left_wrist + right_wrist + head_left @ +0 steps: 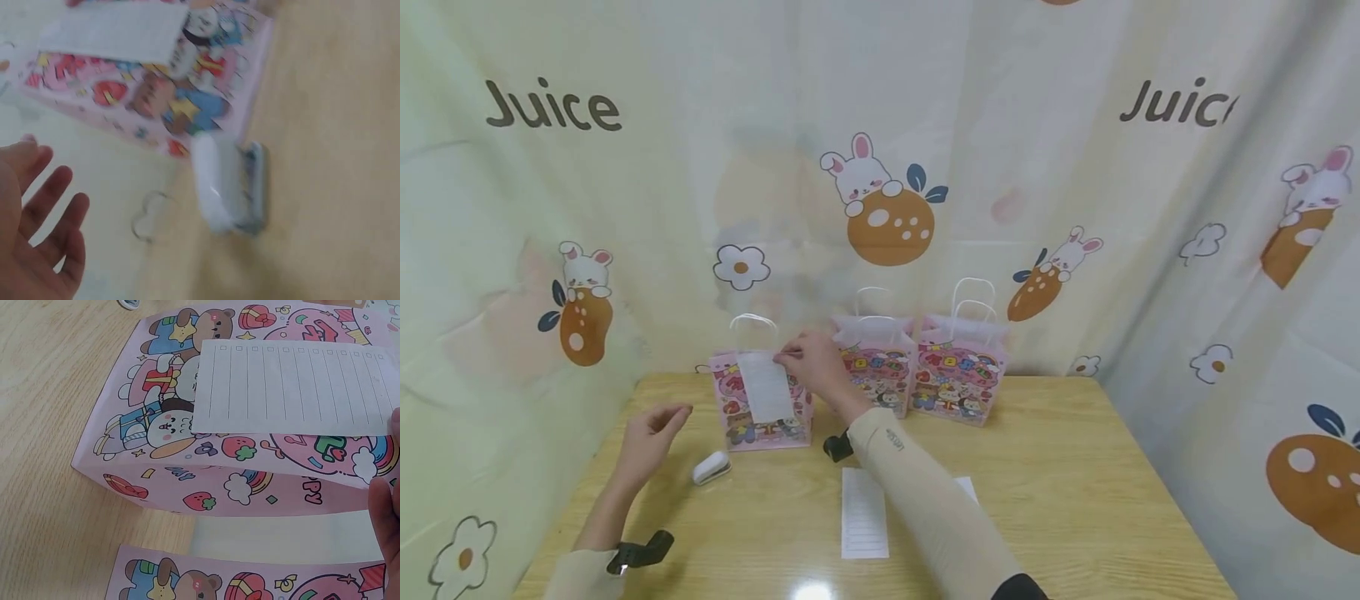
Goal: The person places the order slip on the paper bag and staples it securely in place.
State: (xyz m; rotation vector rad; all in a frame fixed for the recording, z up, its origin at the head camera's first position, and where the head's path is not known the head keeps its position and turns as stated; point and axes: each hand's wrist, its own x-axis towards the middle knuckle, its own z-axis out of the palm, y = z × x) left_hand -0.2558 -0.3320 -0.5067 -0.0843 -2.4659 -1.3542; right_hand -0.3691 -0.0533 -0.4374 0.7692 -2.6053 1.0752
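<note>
In the head view my right hand [820,367] pinches a white lined checklist sheet [767,387] by its upper right corner. The sheet lies against the front of the leftmost pink gift bag [727,417], which has cartoon animals and white handles. From the right wrist the checkbox rows of the sheet [294,387] show clearly, with the fingers [382,512] at the right edge. My left hand [647,437] hovers left of the bag, fingers loose and holding nothing. Below it and to the right, a small white stapler [711,468] lies on the table, larger in the left wrist view [215,181].
Two more pink gift bags, a middle one [880,367] and a right one [961,375], stand along the back of the wooden table [1075,483]. Another lined sheet [863,517] lies near the front, and a further white sheet [966,487] is partly under my right forearm. A printed curtain [775,167] hangs behind.
</note>
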